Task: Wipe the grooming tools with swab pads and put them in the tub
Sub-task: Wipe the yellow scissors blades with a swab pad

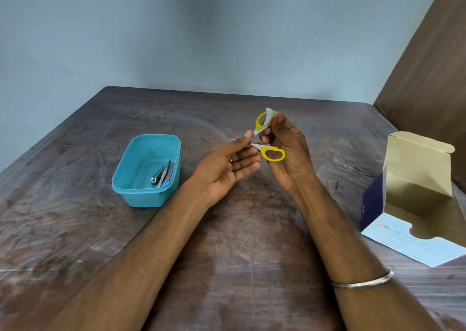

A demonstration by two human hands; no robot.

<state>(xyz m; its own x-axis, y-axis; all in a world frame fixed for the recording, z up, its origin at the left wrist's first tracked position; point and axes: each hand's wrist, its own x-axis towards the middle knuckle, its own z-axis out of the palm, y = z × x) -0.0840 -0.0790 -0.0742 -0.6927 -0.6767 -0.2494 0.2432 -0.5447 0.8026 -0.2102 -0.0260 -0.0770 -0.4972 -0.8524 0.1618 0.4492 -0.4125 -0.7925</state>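
Note:
Small scissors with yellow handles (272, 153) are held above the middle of the table. My left hand (227, 166), palm up, pinches them at the blade end. A white swab pad (268, 117) is pressed against the upper yellow handle loop by the fingers of my right hand (287, 151). The teal tub (146, 171) stands on the table to the left of my hands. In it lie a metal nail clipper (157, 176) and another slim tool with a blue end.
An open box of alcohol swabs (413, 204) stands at the right edge of the dark wooden table (239, 242). A wooden panel rises behind it at the right. A grey wall runs behind the table.

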